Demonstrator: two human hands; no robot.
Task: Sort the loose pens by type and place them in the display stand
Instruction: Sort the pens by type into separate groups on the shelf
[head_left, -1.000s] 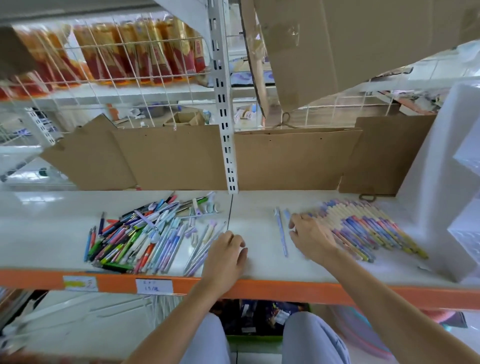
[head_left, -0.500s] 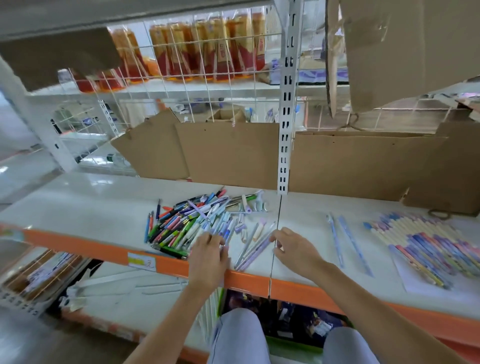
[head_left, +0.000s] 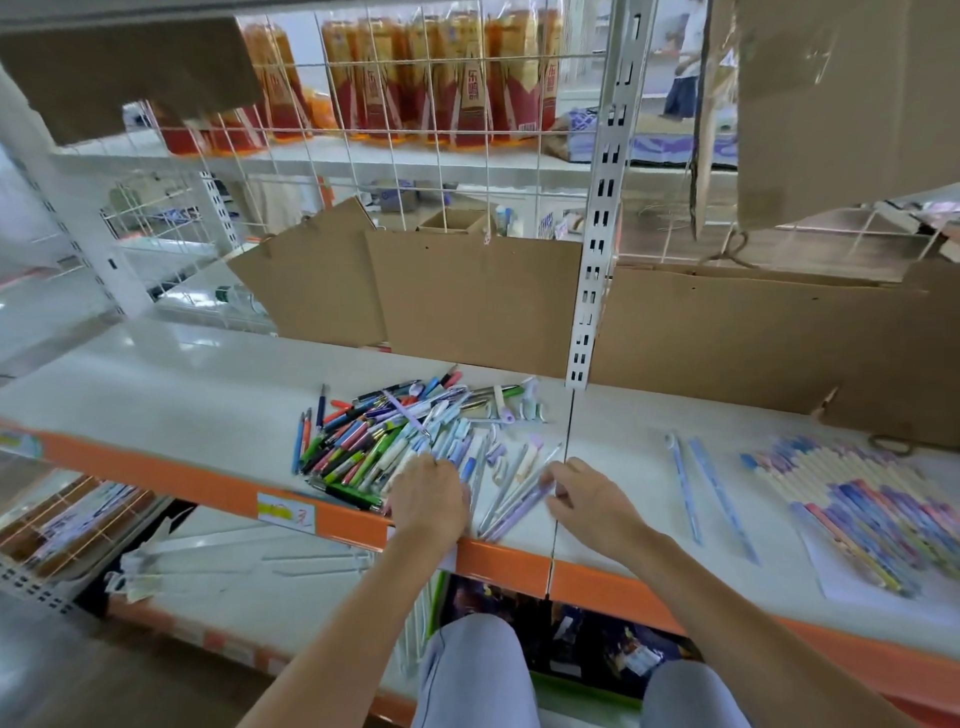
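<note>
1. A white shelf (head_left: 171, 395) with an orange front edge runs across the shop racking, with brown cardboard (head_left: 483, 301) propped along its back and a wire grid above it.
2. The left hand (head_left: 428, 501) lies palm down at the near edge of the pen pile (head_left: 395, 441), its fingers bent forward onto the pens; whether they grip one I cannot tell.
3. The right hand (head_left: 587, 501) has its fingertips on the purple pens (head_left: 514, 506) that lie slanted just right of the pile, and seems to pinch one at its upper end.
4. The pile is a jumble of green, red, blue and pale barrels, spread from mid-shelf down to the front edge, between the left hand and the cardboard.
5. To the right of the right hand, two blue pens (head_left: 685, 488) lie apart from the rest, side by side and angled toward the front.
6. Further right, a sorted row of pens (head_left: 852, 509) lies on a white sheet, laid parallel.
7. Behind the grid, red packets (head_left: 415, 78) stand on a higher shelf.
8. The display stand is out of view.
</note>
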